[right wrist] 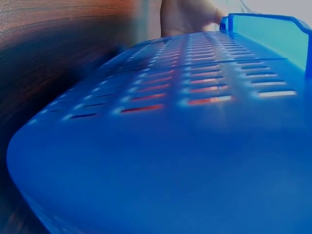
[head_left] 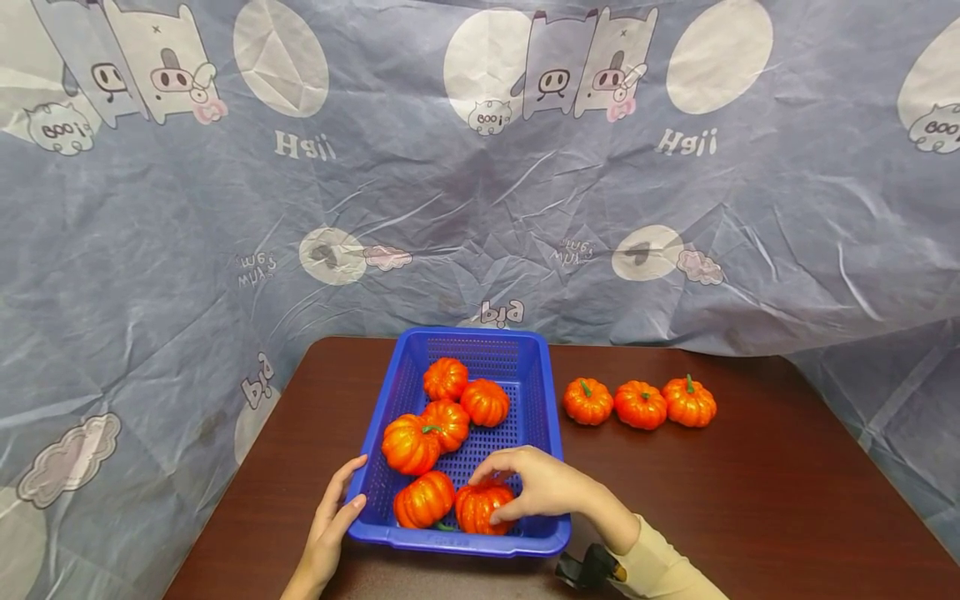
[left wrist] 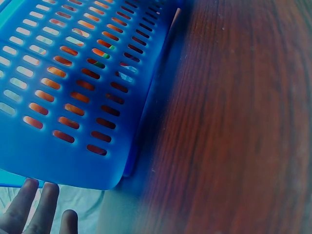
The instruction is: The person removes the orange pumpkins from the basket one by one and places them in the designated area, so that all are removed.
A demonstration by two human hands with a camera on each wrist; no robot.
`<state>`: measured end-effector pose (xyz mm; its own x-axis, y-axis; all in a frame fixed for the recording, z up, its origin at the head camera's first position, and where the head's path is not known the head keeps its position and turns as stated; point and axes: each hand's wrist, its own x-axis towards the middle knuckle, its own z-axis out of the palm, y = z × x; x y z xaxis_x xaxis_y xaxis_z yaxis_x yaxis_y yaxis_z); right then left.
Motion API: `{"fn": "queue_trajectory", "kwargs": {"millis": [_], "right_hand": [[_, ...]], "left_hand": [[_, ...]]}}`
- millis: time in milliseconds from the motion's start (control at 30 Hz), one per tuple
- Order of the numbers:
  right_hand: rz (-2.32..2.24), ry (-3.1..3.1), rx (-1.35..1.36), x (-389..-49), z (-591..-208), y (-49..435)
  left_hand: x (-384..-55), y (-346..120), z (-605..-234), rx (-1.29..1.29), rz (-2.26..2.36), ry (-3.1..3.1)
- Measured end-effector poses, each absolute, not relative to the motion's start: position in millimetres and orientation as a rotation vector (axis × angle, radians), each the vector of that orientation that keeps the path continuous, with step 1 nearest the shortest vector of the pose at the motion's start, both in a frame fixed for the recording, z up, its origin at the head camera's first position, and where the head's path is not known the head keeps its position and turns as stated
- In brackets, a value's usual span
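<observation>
A blue perforated plastic basket (head_left: pixel 467 543) stands on the table with several small orange pumpkins in it. My right hand (head_left: pixel 536 483) reaches over the basket's near right corner, thumb and fingers around an orange pumpkin (head_left: pixel 480 506) on the basket floor. Just left of that one lies another pumpkin (head_left: pixel 424 500) with a green stem. At the basket's left side, my left hand (head_left: pixel 330 521) touches the rim with extended fingers and thumb. The left wrist view shows straight fingertips (left wrist: pixel 48 192) against the lower edge of the basket wall (left wrist: pixel 63 161).
Three more pumpkins stand in a row on the dark wooden table (head_left: pixel 720 500), right of the basket: a left one (head_left: pixel 587 402), a middle one (head_left: pixel 640 406) and a right one (head_left: pixel 689 402). A grey patterned cloth (head_left: pixel 465 208) hangs behind and beside the table.
</observation>
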<state>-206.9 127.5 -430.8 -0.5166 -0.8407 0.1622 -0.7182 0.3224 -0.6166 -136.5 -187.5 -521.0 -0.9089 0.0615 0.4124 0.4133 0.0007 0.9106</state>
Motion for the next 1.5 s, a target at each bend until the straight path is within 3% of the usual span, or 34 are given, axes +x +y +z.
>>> {"fn": "queue_trajectory", "kwargs": {"millis": [633, 1133, 1500], "right_hand": [[-0.828, 2.458, -1.414, -207.4, -433.8, 124.7], [-0.87, 2.459, -1.584, -208.3, -437.5, 123.8], [-0.796, 2.507, -1.492, -207.4, -437.6, 123.6]], "left_hand": [[-134.5, -186.1, -518.7, -0.441, -2.013, -2.041], [-134.8, -187.2, -519.4, -0.464, -2.028, -2.039], [-134.4, -186.7, -519.1, -0.455, -2.027, -2.039]]}}
